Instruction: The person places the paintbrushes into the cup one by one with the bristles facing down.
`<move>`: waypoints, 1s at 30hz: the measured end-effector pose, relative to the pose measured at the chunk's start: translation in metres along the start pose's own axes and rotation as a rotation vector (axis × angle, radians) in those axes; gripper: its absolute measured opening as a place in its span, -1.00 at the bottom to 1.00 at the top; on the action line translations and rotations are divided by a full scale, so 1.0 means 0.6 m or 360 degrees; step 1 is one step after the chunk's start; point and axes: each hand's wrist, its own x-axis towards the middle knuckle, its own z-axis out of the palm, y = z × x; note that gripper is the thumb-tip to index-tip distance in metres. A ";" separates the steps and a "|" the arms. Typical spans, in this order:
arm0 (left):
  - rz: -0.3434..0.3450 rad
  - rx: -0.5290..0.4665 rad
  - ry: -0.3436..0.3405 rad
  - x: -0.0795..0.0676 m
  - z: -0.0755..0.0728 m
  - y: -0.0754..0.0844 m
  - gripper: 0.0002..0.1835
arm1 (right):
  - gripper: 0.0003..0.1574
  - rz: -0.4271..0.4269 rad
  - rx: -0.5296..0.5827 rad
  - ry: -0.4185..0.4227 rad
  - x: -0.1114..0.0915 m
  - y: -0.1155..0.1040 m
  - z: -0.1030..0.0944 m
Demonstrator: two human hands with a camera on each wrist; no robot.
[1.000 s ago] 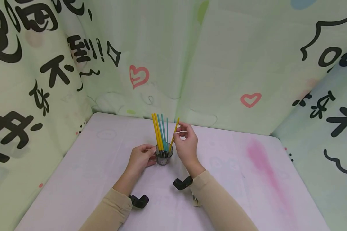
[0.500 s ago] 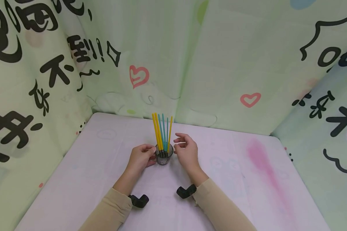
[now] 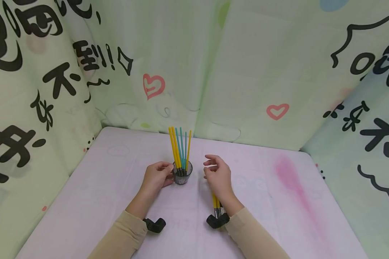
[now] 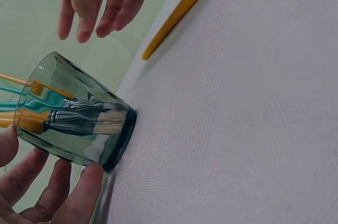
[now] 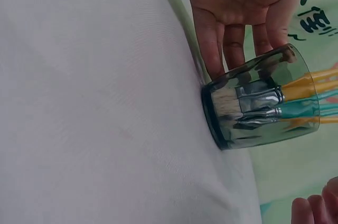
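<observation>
Altogether, three yellow and three teal paintbrushes (image 3: 176,147) stand near-upright, bristles down, in one glass tumbler (image 3: 181,180) on the table (image 3: 256,205); the left hand (image 3: 157,173) clasps that tumbler, the right hand (image 3: 218,176) hangs loose-fingered nearby.

Black Chinese characters stand on the pale green curtain (image 3: 246,72): "不" (image 3: 59,77) at left, "到!" (image 3: 87,57) above it, another "不" (image 3: 380,133) at right; the others cannot be read surely
</observation>
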 end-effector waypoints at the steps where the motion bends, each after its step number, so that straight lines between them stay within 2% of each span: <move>1: 0.0001 0.0004 0.0003 0.000 0.000 0.000 -0.77 | -0.51 0.0003 -0.0018 0.0004 -0.001 0.001 -0.002; 7: -0.0001 -0.0004 0.0004 0.000 -0.002 -0.001 -0.78 | -0.50 0.0027 -0.0153 0.0045 -0.010 0.011 -0.015; 13: -0.0001 -0.0014 -0.0002 0.001 -0.002 -0.001 -0.78 | -0.47 0.0103 -0.0376 0.0047 -0.016 0.014 -0.030; 18: -0.0017 0.0002 -0.0001 0.003 0.000 -0.001 -0.76 | -0.46 0.0173 -0.0506 0.0028 -0.016 0.018 -0.041; 26: -0.0016 0.0004 -0.0004 0.002 0.002 -0.001 -0.76 | -0.42 0.0355 -0.0620 -0.0021 -0.016 0.033 -0.056; 30: -0.0012 -0.0011 -0.0012 0.001 0.000 -0.001 -0.75 | -0.43 0.0376 -0.0709 -0.0088 -0.017 0.037 -0.060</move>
